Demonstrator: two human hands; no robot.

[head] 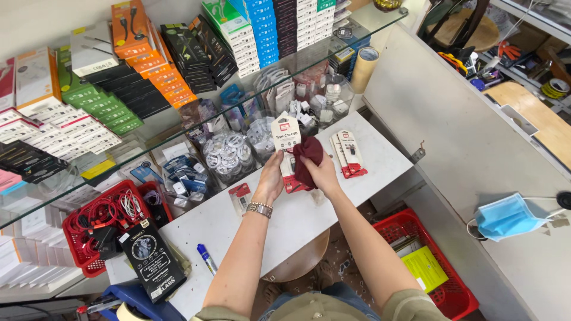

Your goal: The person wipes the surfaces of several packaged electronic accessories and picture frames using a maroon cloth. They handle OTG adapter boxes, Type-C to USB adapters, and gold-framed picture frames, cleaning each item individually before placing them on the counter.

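Gripping a flat red-and-white cable package (pixel 286 148) upright by its lower edge with the left hand (pixel 270 178), fingers clenched on the card; pressing a dark red cloth (pixel 307 160) against the package's right side with the right hand (pixel 324 173), fingers closed over the cloth. Holding both just above the white worktop (pixel 297 214), roughly over its middle.

Spreading above and behind the worktop: a glass shelf (pixel 178 122) carrying rows of boxes in white, green, orange, black and blue. Standing right of the worktop: a pale sloping counter (pixel 470 142) with a blue face mask (pixel 505 217) lying on it. Sitting left of the worktop: a red wire basket (pixel 80 244) holding tangled cables. Resting below the worktop's right end, on the floor: a red crate (pixel 458 294) with a yellow sheet inside. Showing under the worktop's near edge: a round wooden stool (pixel 300 264). Lying on the worktop: a black flat package (pixel 151 261) at its left corner, two more red-and-white packages (pixel 350 153) just right of the hands, a blue pen (pixel 207 259) near the black package. Standing beyond the worktop's far end: a roll of tape (pixel 364 68).
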